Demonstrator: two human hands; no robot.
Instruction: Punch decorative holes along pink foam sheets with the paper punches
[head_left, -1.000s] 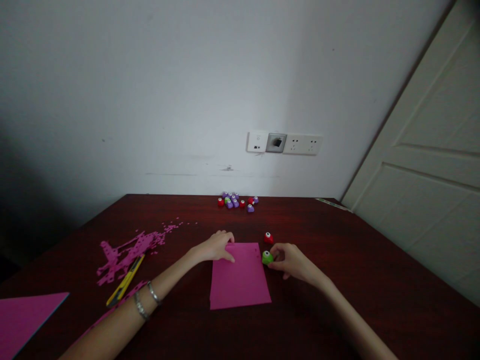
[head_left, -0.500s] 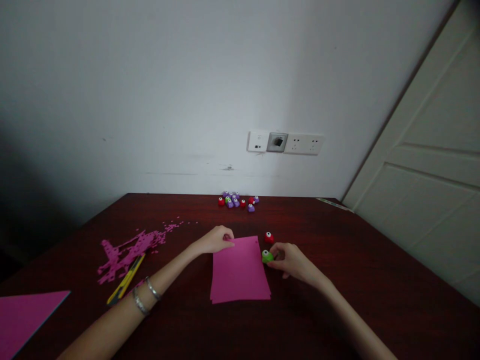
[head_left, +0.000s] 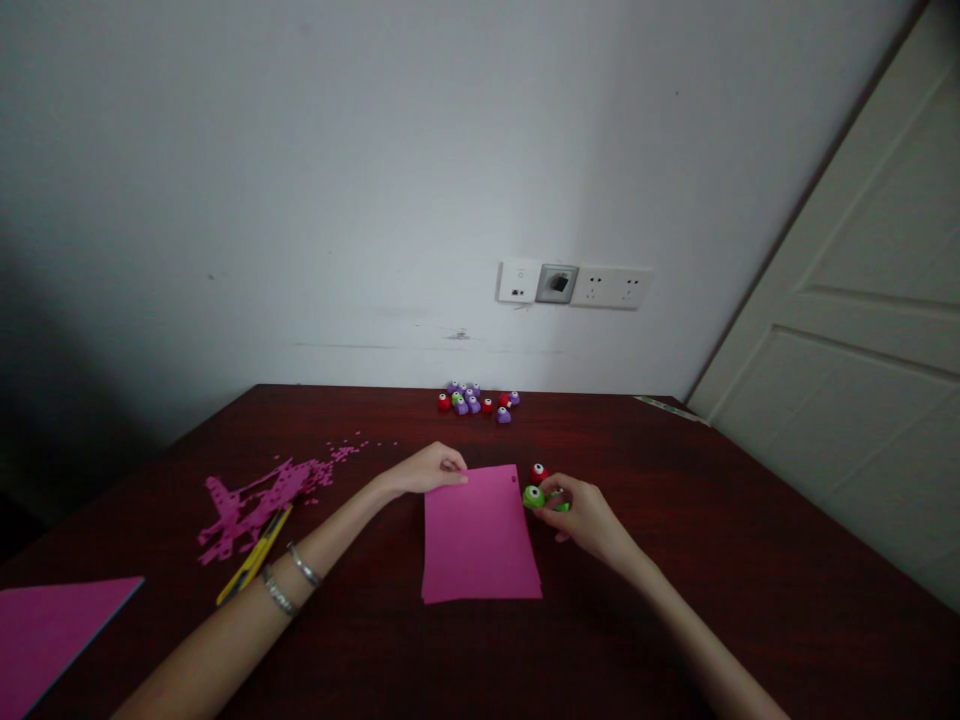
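Observation:
A small stack of pink paper sheets (head_left: pixel 480 545) lies on the table in front of me, with a small dark mark or hole at its upper right corner. My left hand (head_left: pixel 431 470) pinches the top edge of the sheets near their left corner. Between the fingers of my right hand (head_left: pixel 581 512) is a green craft punch (head_left: pixel 533 497) with a white, eye-like button, close against the paper's right edge. Whether the paper sits in its slot, I cannot tell. A red craft punch (head_left: pixel 538 473) stands just behind the green one.
Several purple, red and green craft punches (head_left: pixel 472 403) cluster at the table's back edge. To the left lie pink paper scraps (head_left: pixel 262 505) and a yellow utility knife (head_left: pixel 255 560) by my forearm. A larger pink sheet (head_left: pixel 60 630) covers the near left corner. Wall sockets (head_left: pixel 611 288) are behind.
My right hand has moved the green craft punch slightly up along the paper's right edge, closer to the red one. My left hand and the paper have shifted a little away from me.

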